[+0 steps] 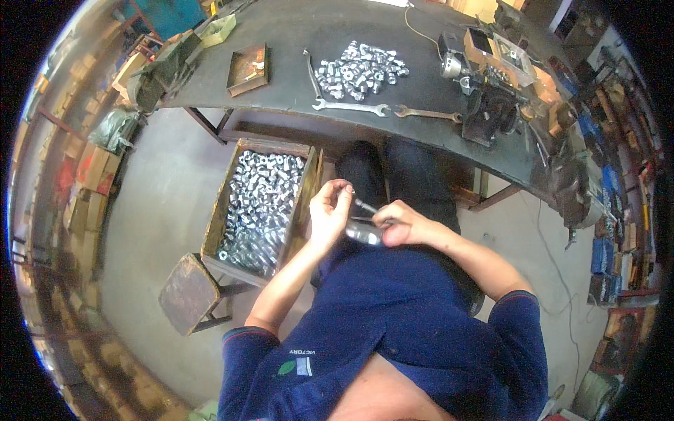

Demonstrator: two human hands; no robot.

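In front of my lap, my left hand (328,212) is closed, thumb and fingers pinched at the tips. What sits between them is mostly hidden, perhaps a small metal piece. My right hand (406,223) is wrapped round a slim metal tool (368,207) like a wrench, whose far end reaches the left fingertips. A shiny, blurred metal part (364,234) shows just below that tool, by the right fingers; its kind is unclear. To the left of my knees, a wooden crate (209,235) holds many silvery metal fittings (263,189).
On the dark workbench (281,77) lie a pile of fittings (358,70), an open-end wrench (351,107), a brownish wrench (428,114), another wrench (312,74) and a shallow tray (246,85). A vise (488,116) stands right. A stool (184,295) sits beside the crate.
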